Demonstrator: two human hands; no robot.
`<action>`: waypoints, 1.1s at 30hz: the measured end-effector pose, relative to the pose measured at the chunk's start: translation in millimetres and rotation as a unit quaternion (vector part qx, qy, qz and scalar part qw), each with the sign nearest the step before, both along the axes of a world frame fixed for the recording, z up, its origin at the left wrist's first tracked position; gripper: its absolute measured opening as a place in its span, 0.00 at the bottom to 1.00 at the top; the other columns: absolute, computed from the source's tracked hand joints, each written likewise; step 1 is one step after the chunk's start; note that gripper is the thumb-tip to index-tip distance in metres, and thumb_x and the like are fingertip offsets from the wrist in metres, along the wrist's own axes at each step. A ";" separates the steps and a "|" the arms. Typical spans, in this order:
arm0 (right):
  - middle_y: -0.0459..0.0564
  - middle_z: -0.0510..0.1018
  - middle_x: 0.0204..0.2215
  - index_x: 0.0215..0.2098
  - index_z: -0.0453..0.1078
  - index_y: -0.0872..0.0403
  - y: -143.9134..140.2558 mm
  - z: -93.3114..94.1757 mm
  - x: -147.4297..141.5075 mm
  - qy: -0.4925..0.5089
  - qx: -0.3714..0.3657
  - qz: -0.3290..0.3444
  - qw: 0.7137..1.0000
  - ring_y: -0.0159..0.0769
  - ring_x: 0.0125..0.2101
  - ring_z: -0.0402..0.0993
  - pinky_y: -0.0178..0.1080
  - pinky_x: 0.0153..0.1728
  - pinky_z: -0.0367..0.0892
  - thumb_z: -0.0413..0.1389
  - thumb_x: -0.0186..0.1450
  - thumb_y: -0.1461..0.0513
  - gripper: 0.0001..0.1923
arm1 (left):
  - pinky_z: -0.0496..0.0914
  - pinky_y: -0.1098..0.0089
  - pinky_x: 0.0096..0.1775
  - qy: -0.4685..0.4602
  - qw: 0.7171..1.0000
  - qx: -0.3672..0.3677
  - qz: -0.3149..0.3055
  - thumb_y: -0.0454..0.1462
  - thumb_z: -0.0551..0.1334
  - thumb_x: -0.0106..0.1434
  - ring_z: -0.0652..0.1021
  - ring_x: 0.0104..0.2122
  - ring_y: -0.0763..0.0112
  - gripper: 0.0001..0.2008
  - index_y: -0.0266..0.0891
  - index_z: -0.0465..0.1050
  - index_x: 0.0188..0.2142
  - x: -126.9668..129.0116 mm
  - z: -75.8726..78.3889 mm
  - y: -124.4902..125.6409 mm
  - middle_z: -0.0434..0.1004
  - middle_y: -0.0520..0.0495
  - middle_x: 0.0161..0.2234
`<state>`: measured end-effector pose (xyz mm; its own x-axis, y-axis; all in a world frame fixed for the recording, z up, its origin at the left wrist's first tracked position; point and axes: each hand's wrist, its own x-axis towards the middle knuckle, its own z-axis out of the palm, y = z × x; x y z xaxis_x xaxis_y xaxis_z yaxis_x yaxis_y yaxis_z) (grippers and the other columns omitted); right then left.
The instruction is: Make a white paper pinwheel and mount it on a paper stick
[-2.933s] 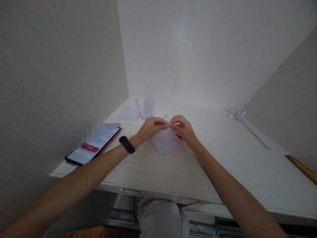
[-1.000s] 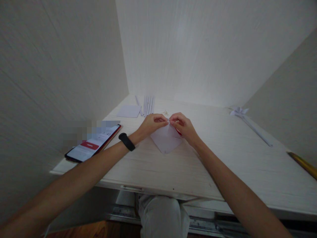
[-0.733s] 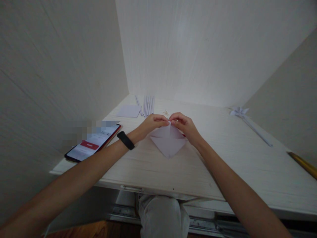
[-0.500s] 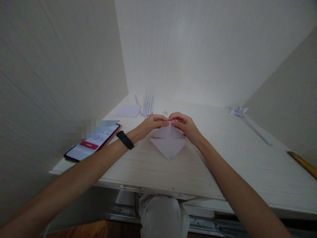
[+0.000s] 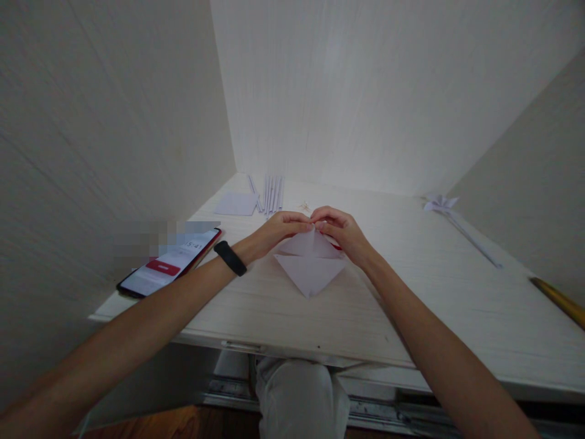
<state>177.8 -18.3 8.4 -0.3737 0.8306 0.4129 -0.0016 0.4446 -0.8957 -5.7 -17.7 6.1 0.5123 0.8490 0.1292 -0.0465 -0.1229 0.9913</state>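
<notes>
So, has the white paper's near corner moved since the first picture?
Yes: that corner of the white paper has moved down the view and slightly right, closer to the dark dot on the desk.

L. wrist: blk. band (image 5: 230, 258), approx. med. width, smooth, rounded edges, uniform dk. tone; markings too small to read. L. forearm (image 5: 150, 329) bare as far as vis.; R. forearm (image 5: 420, 323) ditto, R. wrist also bare. Fingers (image 5: 336, 214) bare both sides, slim; nail detail blurred. Legwear: lt. grey/off-wht. trousers (image 5: 299, 399), plain fabric, loose-ish cut, soft creases at L. edge.
</notes>
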 end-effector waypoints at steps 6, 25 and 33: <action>0.46 0.73 0.30 0.28 0.72 0.53 -2.6 -1.5 -2.8 0.010 -0.023 -0.005 1.000 0.31 0.34 0.68 0.36 0.39 0.62 0.63 0.54 0.56 0.09 | 0.54 0.73 0.25 0.018 1.000 -0.009 0.008 0.42 0.65 0.53 0.64 0.22 0.79 0.11 0.35 0.73 0.29 0.1 0.9 -2.6 0.66 0.54 0.23; 0.45 0.72 0.31 0.29 0.72 0.53 -2.3 -3.3 -3.5 0.026 -0.037 -0.001 0.999 0.30 0.33 0.67 0.35 0.37 0.62 0.63 0.54 0.56 0.09 | 0.56 0.75 0.24 -0.009 0.999 -0.044 0.011 0.41 0.65 0.52 0.67 0.21 0.79 0.11 0.34 0.74 0.31 2.4 5.7 -7.0 0.70 0.52 0.24; 0.46 0.72 0.30 0.28 0.70 0.53 -3.6 -2.9 -4.2 0.022 -0.047 0.001 0.999 0.30 0.33 0.66 0.35 0.37 0.62 0.63 0.54 0.55 0.11 | 0.53 0.75 0.22 -0.003 0.999 -0.054 0.006 0.40 0.65 0.53 0.64 0.19 0.80 0.10 0.35 0.71 0.28 3.8 7.5 -10.2 0.66 0.55 0.21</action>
